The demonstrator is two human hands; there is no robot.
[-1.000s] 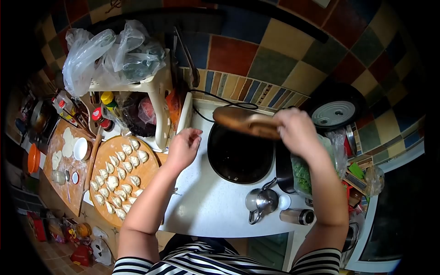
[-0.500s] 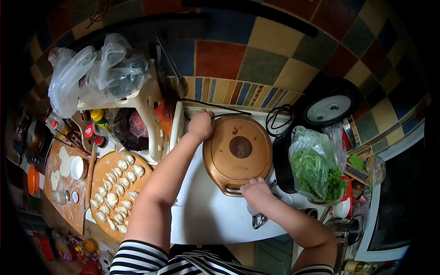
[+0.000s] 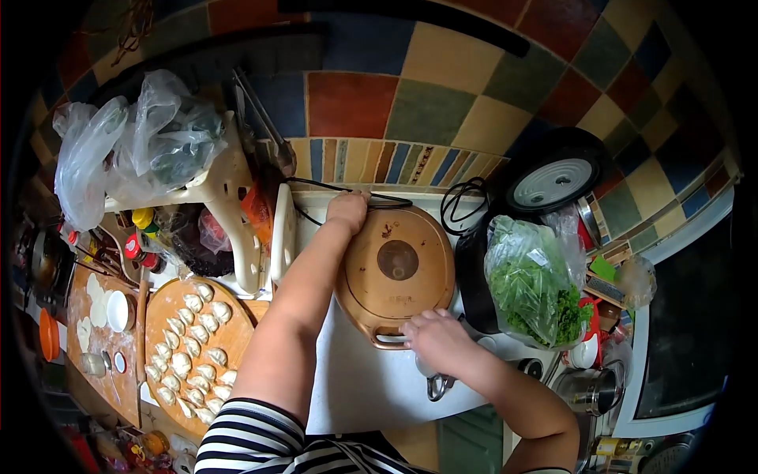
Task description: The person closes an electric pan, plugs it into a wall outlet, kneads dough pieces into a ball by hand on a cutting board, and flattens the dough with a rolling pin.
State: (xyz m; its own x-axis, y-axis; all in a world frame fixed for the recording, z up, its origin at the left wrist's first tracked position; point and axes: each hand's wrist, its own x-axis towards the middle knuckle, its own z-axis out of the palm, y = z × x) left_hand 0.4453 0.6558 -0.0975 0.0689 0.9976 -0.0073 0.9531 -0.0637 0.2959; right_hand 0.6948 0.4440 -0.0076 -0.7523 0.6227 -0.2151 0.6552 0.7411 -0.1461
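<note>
A round copper-coloured pan or lid (image 3: pixel 397 276) lies with its flat face up on the white worktop (image 3: pixel 347 395). At its back left edge is my left hand (image 3: pixel 348 212), fingers bent over the rim and partly hidden. My right hand (image 3: pixel 436 340) rests at the front right edge, beside the looped front handle, with its fingers curled at the rim. Under and beside my right hand, a shiny metal pot (image 3: pixel 437 385) is mostly covered. The dark round cooking surface seen before is hidden beneath the copper piece.
Left, a round wooden board (image 3: pixel 245 324) holds several dumplings; past it lie a rolling pin (image 3: pixel 142 316) and a white bowl (image 3: pixel 120 311). A white rack (image 3: pixel 251 237) carries plastic bags. Right, bagged greens (image 3: pixel 529 276) stand near a black round lid (image 3: pixel 553 178).
The copper piece, earlier raised and tilted in my right hand, came down over the dark surface. My left hand moved to its back edge, my right to its front. The view shifted slightly.
</note>
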